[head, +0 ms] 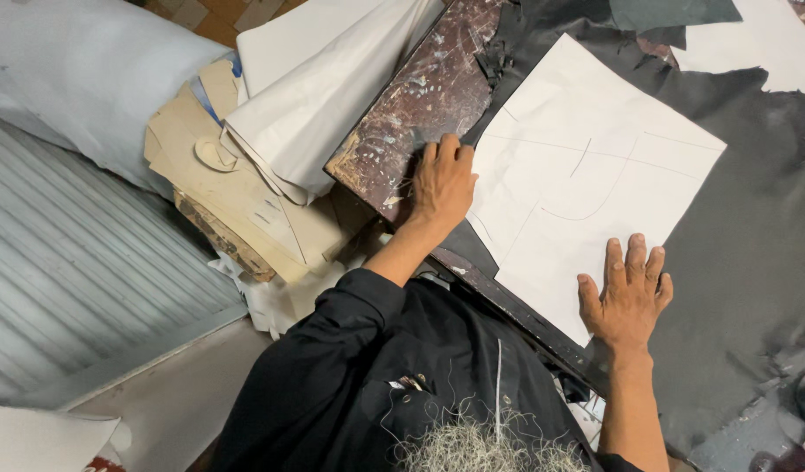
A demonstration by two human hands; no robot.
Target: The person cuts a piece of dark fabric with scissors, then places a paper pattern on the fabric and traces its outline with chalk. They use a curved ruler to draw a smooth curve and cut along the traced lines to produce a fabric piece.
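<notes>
Both hands lie flat with fingers spread, closed on nothing. The left hand (442, 183) presses where the white paper pattern (586, 175) meets the black fabric (752, 262), near the corner of the worn dark surface (420, 105). The right hand (628, 301) pins the pattern's near corner, by the surface's front edge. The pattern, with its faint drawn lines, lies on the fabric in the middle of the surface. It looks like the smoothing and holding step — any further move calls for steady pressure so the sheet does not slip. Fabric spreads wide to the right; to the left, rolled white sheets (324, 96) and tan card patterns (236, 175) crowd the corner.
</notes>
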